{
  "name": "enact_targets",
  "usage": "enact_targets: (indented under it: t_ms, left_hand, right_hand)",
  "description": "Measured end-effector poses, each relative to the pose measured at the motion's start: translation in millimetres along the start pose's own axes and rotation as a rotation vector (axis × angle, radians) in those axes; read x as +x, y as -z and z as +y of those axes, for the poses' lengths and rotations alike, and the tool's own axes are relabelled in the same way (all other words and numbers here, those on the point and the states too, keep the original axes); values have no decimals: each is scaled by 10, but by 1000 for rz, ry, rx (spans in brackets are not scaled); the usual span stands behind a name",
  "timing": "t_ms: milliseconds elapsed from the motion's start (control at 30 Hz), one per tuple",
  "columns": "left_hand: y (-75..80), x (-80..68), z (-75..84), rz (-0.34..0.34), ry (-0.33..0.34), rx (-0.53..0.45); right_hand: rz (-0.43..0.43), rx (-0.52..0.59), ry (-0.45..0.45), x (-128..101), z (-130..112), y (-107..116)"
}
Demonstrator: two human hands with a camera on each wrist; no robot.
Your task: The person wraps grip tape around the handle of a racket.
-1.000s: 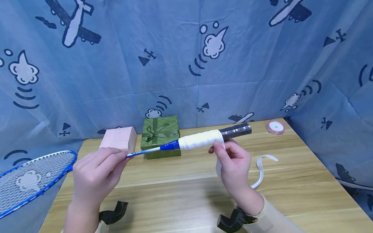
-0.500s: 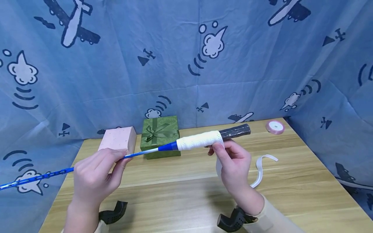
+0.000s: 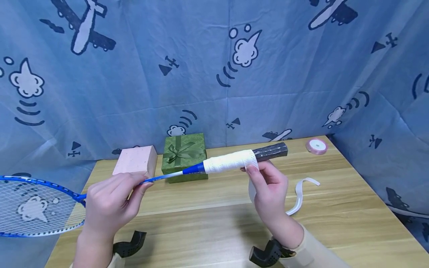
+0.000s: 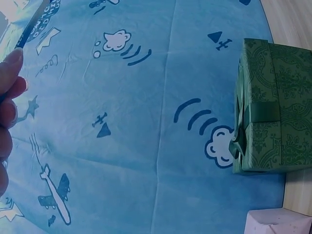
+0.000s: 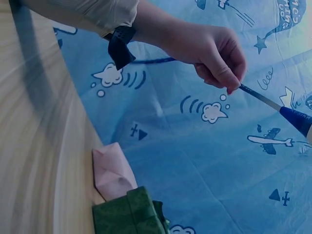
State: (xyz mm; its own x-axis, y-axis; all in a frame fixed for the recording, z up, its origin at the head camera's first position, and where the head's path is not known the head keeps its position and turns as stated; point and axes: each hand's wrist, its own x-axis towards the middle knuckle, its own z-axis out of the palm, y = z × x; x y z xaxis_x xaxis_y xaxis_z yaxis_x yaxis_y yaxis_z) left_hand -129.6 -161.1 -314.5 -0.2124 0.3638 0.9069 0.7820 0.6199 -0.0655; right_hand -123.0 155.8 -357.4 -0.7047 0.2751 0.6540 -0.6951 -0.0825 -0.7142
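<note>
Backdrop: blue cloth [image 3: 134, 93] printed with aeroplanes and clouds hung behind and to both sides of the counter.
Counter: pale wood-grain top [image 3: 214, 227], its far edge against the cloth.
Far left of counter: a pink block [image 3: 135, 160] stood just beside a green gift box [image 3: 184, 154] tied with a green bow.
Far right corner: a small pink ribbon spool [image 3: 316, 146] lay flat.
Racket: a blue badminton racket [image 3: 167, 175] was held in the air above the counter, long axis running left to right and rising a little toward the right; the strung head [image 3: 33, 206] hung past the left edge, the dark butt of the handle [image 3: 271, 151] pointed to the far right corner.
Grip tape: white tape [image 3: 231, 162] covered most of the handle; its loose tail [image 3: 301, 195] curled down onto the counter near the right side.
Left hand [image 3: 108, 203]: fingertips pinched the thin shaft.
Right hand [image 3: 269, 193]: thumb and fingers pinched the tape at the end of the wrapped part, under the handle.
</note>
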Motion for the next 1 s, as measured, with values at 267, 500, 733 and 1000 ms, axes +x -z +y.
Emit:
enact_targets:
  t_ms: [267,500,733,1000]
  left_hand:
    - [16,-6,-11,-52,11,-33]
    - [37,-14,-17,-60,31,23]
    - [-12,23,-4,93,2,17]
    - [-12,50,6,120,-12,10]
  right_hand:
    - [28,68,1,-3,2,-32]
    - [34,13,-16,-9,22,-19]
    - [-5,19,-34,-14,16,-14]
    - [-34,27,-27,0,40,-19]
